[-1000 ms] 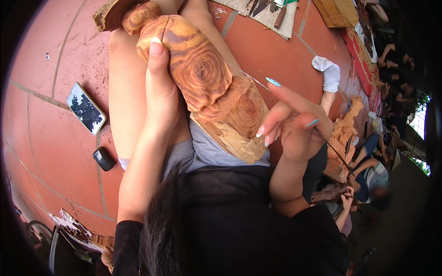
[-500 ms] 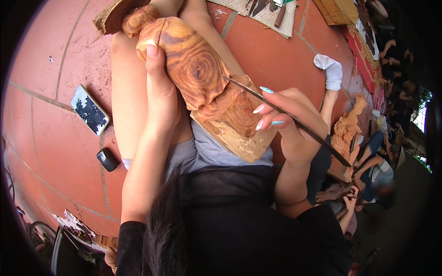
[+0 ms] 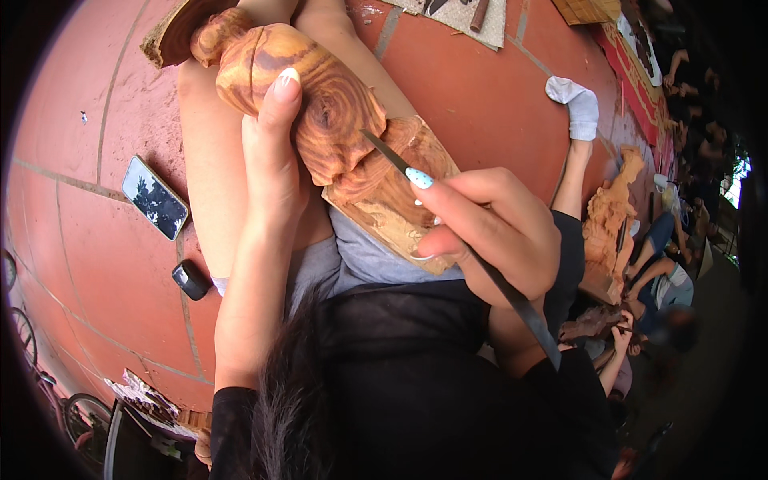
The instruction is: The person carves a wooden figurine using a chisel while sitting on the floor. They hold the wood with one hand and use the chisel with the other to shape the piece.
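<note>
A carved wooden figure (image 3: 324,108) with swirling dark grain lies aslant over my lap. Its rounded head end points to the upper left, and its rough, squared base is nearest me. My left hand (image 3: 276,148) is wrapped round the figure's left side, thumb on top. Between the thumb and fingers of my right hand (image 3: 500,232) is a long, flat, dark metal carving tool (image 3: 516,298). The tool's narrow tip touches or hovers just over the figure at the step between the smooth body and base; actual contact is unclear. Its other end slants back toward my right arm.
On the tiled floor to my left lie a phone (image 3: 156,198) and a small black case (image 3: 190,279). Tools rest on a pale mat (image 3: 488,26) ahead. To the right are a person's white-socked foot (image 3: 576,104), another wooden carving (image 3: 610,224) and several people.
My right hand has turned and come nearer the figure, and the tool's rear end has swung toward me. The tool tip and figure have shifted slightly left in view.
</note>
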The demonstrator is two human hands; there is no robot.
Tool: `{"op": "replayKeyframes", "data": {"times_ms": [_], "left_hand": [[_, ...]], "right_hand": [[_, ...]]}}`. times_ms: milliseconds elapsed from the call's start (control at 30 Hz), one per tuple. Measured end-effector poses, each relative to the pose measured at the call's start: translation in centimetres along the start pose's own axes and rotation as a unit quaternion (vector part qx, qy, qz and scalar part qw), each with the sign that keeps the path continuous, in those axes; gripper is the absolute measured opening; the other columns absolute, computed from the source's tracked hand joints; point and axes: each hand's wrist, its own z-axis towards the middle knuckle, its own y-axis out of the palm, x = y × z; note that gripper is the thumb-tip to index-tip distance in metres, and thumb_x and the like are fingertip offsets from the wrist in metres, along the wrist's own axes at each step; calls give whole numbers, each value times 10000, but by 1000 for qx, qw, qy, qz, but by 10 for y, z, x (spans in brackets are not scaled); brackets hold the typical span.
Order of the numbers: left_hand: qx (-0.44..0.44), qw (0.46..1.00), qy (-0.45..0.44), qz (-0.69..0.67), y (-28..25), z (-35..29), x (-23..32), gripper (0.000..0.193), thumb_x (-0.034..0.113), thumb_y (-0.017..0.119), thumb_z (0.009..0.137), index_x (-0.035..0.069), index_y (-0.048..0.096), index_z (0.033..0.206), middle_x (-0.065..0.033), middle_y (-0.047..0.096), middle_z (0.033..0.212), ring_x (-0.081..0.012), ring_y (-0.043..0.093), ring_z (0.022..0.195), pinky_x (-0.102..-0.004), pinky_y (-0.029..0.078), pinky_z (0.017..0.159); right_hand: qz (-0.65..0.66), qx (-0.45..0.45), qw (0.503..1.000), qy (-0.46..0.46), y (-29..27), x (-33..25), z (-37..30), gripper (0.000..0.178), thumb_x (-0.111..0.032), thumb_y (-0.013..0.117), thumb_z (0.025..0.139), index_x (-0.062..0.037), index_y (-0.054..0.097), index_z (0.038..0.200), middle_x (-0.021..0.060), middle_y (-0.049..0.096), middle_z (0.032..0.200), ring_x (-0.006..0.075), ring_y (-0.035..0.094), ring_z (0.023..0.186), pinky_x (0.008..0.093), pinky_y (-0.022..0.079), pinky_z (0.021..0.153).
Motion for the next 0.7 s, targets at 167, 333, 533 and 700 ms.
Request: {"op": "replayKeyframes", "data": {"times_ms": [167,333,533,700], "left_hand": [[27,999,29,36,10,-7,4,733,546,505,910,-31,387,1346,-202,565,1191,-354,600,1094,-476,499,959],[-4,1000,-3,7,6,-9,4,702,520,527,905,-19,398,1337,-193,555,1207,-335,596,1096,-477,496,968],[11,1000,17,19,9,-16,3,688,508,540,903,-13,404,1332,-187,549,1212,-319,588,1099,-474,494,974],[14,1000,15,17,7,-17,2,696,512,543,899,-12,400,1334,-189,550,1208,-316,588,1099,-481,494,972]], "right_hand": [[-15,-22,1000,-5,-7,-8,-3,446,-22,801,628,31,667,1050,91,604,756,190,614,597,273,482,499],[-11,-3,1000,-18,-3,-4,-6,434,-24,799,635,29,666,1044,97,600,757,191,619,600,270,484,498],[-2,-24,1000,-10,-6,-7,-14,414,23,760,647,44,663,1049,103,610,789,181,629,606,258,490,500],[-12,-34,999,-31,-7,-8,-17,384,60,713,666,52,661,1047,102,613,789,174,634,609,248,488,500]]}}
